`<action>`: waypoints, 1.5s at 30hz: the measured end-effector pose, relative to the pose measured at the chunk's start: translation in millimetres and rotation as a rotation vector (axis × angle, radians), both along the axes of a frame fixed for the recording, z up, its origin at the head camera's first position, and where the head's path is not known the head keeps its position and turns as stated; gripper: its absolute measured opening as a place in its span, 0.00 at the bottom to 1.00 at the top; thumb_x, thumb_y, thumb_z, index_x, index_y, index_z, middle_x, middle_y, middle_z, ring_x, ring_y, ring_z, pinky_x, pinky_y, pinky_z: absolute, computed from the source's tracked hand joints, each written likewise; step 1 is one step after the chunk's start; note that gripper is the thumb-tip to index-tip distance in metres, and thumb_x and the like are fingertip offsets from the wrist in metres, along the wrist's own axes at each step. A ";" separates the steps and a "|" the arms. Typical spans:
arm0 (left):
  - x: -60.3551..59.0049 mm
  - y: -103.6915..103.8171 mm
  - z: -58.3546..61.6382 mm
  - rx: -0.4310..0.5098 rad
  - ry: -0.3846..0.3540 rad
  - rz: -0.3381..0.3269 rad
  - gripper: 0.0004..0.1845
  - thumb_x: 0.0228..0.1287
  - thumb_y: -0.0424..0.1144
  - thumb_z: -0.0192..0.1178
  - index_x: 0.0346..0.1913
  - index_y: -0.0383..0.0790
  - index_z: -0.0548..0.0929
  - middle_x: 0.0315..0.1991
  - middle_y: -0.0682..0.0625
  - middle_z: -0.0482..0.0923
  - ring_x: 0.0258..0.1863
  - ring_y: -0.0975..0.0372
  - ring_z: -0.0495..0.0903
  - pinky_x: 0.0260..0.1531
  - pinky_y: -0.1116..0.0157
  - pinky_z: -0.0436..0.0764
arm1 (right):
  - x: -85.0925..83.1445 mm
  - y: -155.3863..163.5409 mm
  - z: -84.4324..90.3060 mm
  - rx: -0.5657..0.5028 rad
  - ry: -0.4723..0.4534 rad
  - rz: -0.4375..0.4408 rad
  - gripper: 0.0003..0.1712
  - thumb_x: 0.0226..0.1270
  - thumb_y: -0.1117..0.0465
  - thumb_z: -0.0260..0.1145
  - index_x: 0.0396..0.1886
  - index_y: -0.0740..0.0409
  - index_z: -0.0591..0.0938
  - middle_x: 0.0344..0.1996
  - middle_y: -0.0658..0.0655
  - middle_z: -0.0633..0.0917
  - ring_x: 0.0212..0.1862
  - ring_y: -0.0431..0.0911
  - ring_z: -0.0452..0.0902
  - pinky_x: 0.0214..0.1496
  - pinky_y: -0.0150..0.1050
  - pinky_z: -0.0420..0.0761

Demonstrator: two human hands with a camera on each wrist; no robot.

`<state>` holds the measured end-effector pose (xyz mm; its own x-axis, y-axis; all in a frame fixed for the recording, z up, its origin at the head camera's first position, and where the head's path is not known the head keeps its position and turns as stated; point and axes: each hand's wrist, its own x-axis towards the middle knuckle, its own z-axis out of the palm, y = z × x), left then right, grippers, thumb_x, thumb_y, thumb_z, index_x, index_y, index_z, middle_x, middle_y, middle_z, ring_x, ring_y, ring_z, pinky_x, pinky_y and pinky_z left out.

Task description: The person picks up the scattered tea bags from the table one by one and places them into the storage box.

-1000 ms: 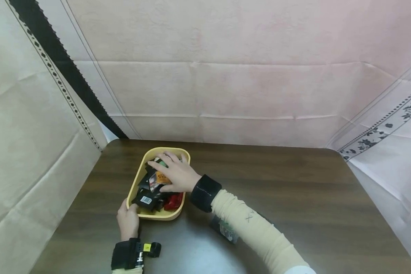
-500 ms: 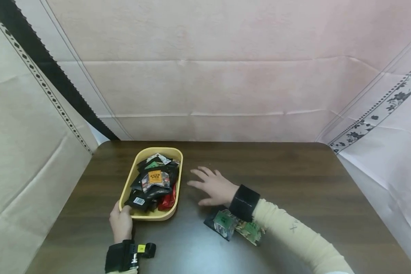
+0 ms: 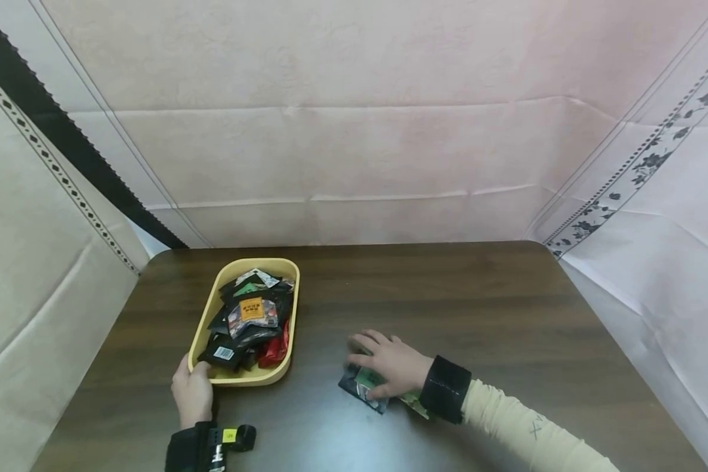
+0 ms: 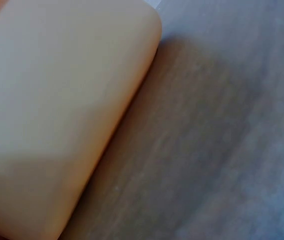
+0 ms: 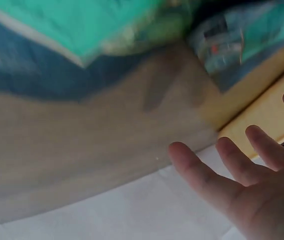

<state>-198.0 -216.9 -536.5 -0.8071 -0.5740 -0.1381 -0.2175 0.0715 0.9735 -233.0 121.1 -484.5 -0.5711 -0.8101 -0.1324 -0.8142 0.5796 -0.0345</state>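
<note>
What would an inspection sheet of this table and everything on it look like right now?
Surface: dark wooden table, bare on its right half.
Job's things: yellow tray heaped with small packets; two packets on the table, apart from the tray.
Clutter: nothing seen.
Hands: left hand grips the tray's near corner; right hand lies on the loose packets, fingers spread in the right wrist view.
Cables: nothing seen; black wrist straps on both arms.
Surroundings: pale cloth hung behind and at both sides, with a black band on the left and a flower border on the right.
</note>
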 end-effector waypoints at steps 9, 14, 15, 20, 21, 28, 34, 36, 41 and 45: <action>4.0 -8.7 -4.7 0.016 -0.008 0.012 0.26 0.61 0.28 0.35 0.64 0.27 0.60 0.62 0.31 0.60 0.58 0.46 0.60 0.58 0.47 0.58 | 10.6 -14.4 -9.5 0.137 -0.059 0.035 0.51 0.38 0.45 0.75 0.66 0.34 0.62 0.67 0.53 0.58 0.62 0.53 0.57 0.44 0.56 0.74; 6.8 -9.9 -6.6 0.017 -0.018 0.025 0.26 0.60 0.28 0.36 0.64 0.26 0.61 0.61 0.30 0.60 0.57 0.44 0.61 0.57 0.46 0.58 | 9.3 -26.5 -12.4 0.143 -0.014 0.050 0.44 0.38 0.57 0.76 0.58 0.33 0.69 0.60 0.51 0.64 0.50 0.47 0.62 0.30 0.36 0.76; 7.5 -10.1 -6.7 0.012 -0.022 0.029 0.26 0.60 0.28 0.36 0.63 0.26 0.62 0.61 0.30 0.61 0.56 0.44 0.62 0.56 0.46 0.59 | 8.6 -28.7 -13.9 0.140 -0.007 0.055 0.42 0.38 0.60 0.76 0.56 0.34 0.70 0.57 0.51 0.65 0.47 0.45 0.63 0.27 0.32 0.73; 10.9 -12.0 -8.5 -0.027 -0.035 0.048 0.25 0.58 0.27 0.37 0.59 0.24 0.65 0.57 0.30 0.64 0.52 0.45 0.64 0.52 0.49 0.61 | 3.4 -39.1 -22.0 0.118 0.036 0.129 0.29 0.44 0.67 0.71 0.46 0.39 0.77 0.47 0.49 0.67 0.35 0.42 0.65 0.22 0.25 0.65; 11.4 -12.1 -8.9 -0.032 -0.041 0.045 0.25 0.58 0.27 0.37 0.60 0.24 0.65 0.57 0.29 0.64 0.52 0.45 0.64 0.53 0.49 0.61 | 1.7 -40.7 -23.6 0.116 0.040 0.145 0.26 0.45 0.67 0.70 0.44 0.40 0.79 0.45 0.49 0.68 0.34 0.41 0.66 0.23 0.25 0.65; 11.1 -13.6 -9.5 -0.039 -0.031 0.051 0.26 0.58 0.27 0.38 0.61 0.25 0.65 0.59 0.30 0.64 0.55 0.45 0.63 0.55 0.48 0.60 | -12.6 -50.5 -14.9 0.038 0.103 0.189 0.16 0.44 0.70 0.66 0.32 0.47 0.82 0.35 0.47 0.68 0.28 0.38 0.65 0.28 0.26 0.68; 7.5 -11.8 -8.5 -0.059 -0.007 0.043 0.25 0.59 0.28 0.38 0.60 0.25 0.65 0.58 0.29 0.65 0.53 0.44 0.65 0.53 0.48 0.62 | -36.2 -66.7 21.8 -0.201 0.117 0.139 0.24 0.37 0.77 0.61 0.38 0.53 0.78 0.40 0.52 0.70 0.35 0.43 0.71 0.36 0.31 0.74; 6.2 -9.8 -7.7 -0.049 0.003 0.037 0.25 0.59 0.28 0.37 0.60 0.25 0.65 0.58 0.30 0.65 0.52 0.45 0.65 0.53 0.48 0.62 | -46.5 -75.5 33.3 -0.269 0.126 0.104 0.29 0.39 0.77 0.61 0.46 0.53 0.76 0.45 0.54 0.71 0.40 0.46 0.73 0.39 0.34 0.75; 2.2 -3.3 -6.5 -0.017 0.009 0.012 0.25 0.60 0.29 0.37 0.62 0.26 0.64 0.59 0.31 0.64 0.53 0.45 0.65 0.54 0.47 0.62 | -70.4 -109.1 58.7 -0.292 0.156 0.043 0.32 0.45 0.70 0.64 0.55 0.52 0.74 0.52 0.54 0.72 0.45 0.48 0.73 0.40 0.40 0.77; 0.5 1.8 -5.0 -0.015 0.019 0.004 0.24 0.60 0.29 0.37 0.61 0.27 0.65 0.57 0.31 0.65 0.52 0.46 0.66 0.53 0.48 0.63 | -86.8 -141.9 70.5 -0.252 0.066 0.009 0.31 0.48 0.60 0.67 0.57 0.51 0.74 0.56 0.54 0.71 0.53 0.48 0.70 0.48 0.40 0.74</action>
